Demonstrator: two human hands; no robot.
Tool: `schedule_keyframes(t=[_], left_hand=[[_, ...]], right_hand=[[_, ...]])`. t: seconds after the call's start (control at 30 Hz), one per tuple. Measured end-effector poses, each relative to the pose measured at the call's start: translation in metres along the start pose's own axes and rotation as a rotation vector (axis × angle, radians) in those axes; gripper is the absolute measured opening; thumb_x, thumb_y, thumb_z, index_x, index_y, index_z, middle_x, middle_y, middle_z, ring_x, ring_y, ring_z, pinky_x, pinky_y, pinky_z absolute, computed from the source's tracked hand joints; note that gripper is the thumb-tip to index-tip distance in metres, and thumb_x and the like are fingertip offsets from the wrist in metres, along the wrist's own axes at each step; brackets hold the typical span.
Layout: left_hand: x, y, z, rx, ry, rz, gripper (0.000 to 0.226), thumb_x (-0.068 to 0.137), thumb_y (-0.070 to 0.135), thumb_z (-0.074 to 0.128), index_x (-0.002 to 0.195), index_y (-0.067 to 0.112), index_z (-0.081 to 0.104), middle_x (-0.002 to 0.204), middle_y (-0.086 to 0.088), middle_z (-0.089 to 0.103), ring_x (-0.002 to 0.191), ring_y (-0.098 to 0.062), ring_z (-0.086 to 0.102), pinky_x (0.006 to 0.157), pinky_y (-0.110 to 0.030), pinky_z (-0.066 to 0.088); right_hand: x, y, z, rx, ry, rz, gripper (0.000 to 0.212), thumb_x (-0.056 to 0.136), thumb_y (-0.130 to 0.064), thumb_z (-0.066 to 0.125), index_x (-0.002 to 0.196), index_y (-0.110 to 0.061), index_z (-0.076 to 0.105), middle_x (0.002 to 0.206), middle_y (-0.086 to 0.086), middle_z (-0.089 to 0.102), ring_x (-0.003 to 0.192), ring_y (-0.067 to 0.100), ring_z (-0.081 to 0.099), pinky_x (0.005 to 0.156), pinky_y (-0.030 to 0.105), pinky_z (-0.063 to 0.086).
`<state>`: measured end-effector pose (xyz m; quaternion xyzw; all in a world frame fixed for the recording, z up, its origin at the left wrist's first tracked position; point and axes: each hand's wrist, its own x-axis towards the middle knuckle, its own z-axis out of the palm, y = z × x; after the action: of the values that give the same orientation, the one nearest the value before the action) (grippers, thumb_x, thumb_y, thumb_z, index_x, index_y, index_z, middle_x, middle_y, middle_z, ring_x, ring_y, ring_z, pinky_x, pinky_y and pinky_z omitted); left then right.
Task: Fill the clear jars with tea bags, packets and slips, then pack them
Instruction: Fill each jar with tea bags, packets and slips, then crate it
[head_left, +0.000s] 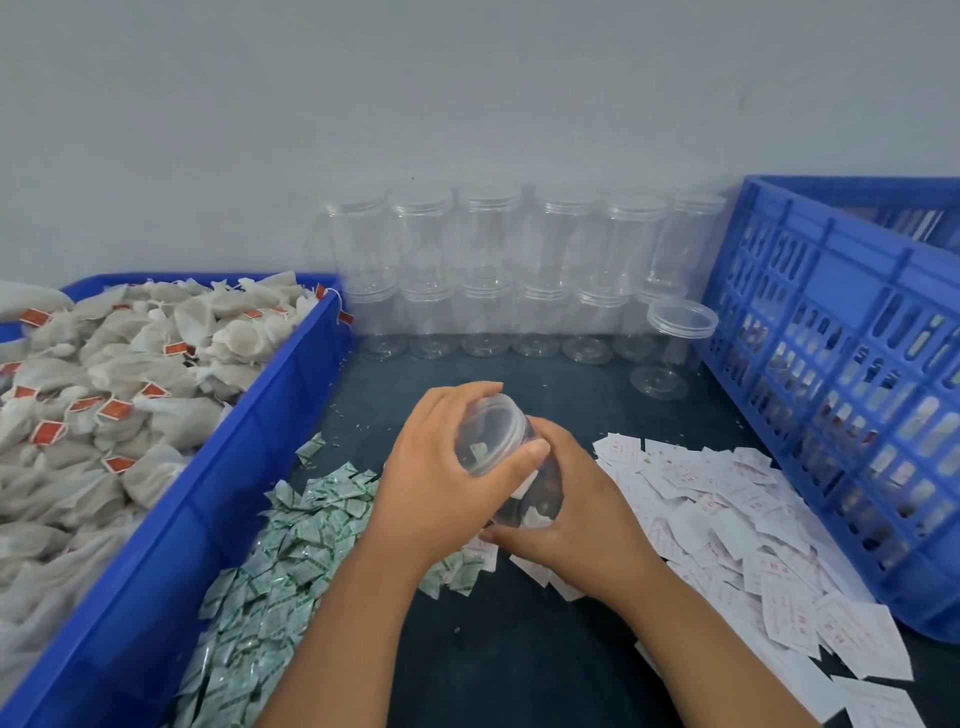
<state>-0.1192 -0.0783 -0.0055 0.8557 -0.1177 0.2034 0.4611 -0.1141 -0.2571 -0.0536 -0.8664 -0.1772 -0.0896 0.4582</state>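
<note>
A clear jar (511, 467) is tilted over the dark table, its lid end pointing up and away. My left hand (441, 467) grips the clear lid, fingers and thumb curled round it. My right hand (566, 519) holds the jar's body from below and the right. Inside the jar I see a green packet and dark contents. Green-and-white packets (280, 561) lie heaped to the left of my hands. White slips with red print (737, 530) are spread to the right. Tea bags with red tags (104, 384) fill the blue bin (218, 499) on the left.
Two stacked rows of empty lidded clear jars (498, 280) stand against the grey wall. One more empty jar (670, 348) stands apart near the blue slotted crate (831, 374) at the right, which holds filled jars.
</note>
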Motion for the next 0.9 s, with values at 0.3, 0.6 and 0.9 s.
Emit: schedule_keyframes(t=[0.3, 0.6, 0.9], left_hand=[[-0.002, 0.008, 0.014, 0.033, 0.196, -0.143, 0.055, 0.075, 0.084, 0.056, 0.121, 0.053, 0.057, 0.117, 0.032, 0.059, 0.115, 0.015, 0.052, 0.088, -0.012, 0.040], [0.001, 0.002, 0.019, 0.010, 0.222, -0.288, 0.058, 0.079, 0.089, 0.047, 0.122, 0.051, 0.056, 0.112, 0.030, 0.058, 0.107, 0.016, 0.051, 0.079, -0.018, 0.041], [0.004, -0.016, -0.017, 0.106, -0.222, -0.035, 0.075, 0.076, 0.076, 0.066, 0.144, 0.060, 0.040, 0.131, 0.025, 0.044, 0.131, 0.002, 0.045, 0.096, -0.014, 0.038]], right_hand=[[0.002, 0.000, 0.006, -0.230, 0.150, -0.097, 0.101, 0.073, -0.054, 0.098, 0.156, -0.027, 0.048, 0.132, -0.017, 0.064, 0.117, 0.010, 0.061, 0.103, 0.036, 0.051], [0.010, 0.004, 0.015, -0.434, 0.265, -0.188, 0.103, 0.071, -0.049, 0.099, 0.157, -0.020, 0.050, 0.142, -0.001, 0.063, 0.127, 0.026, 0.061, 0.104, 0.048, 0.052], [0.009, 0.016, 0.004, -0.163, 0.091, -0.064, 0.103, 0.071, -0.053, 0.094, 0.155, -0.048, 0.036, 0.149, -0.028, 0.050, 0.137, 0.006, 0.046, 0.109, 0.030, 0.044]])
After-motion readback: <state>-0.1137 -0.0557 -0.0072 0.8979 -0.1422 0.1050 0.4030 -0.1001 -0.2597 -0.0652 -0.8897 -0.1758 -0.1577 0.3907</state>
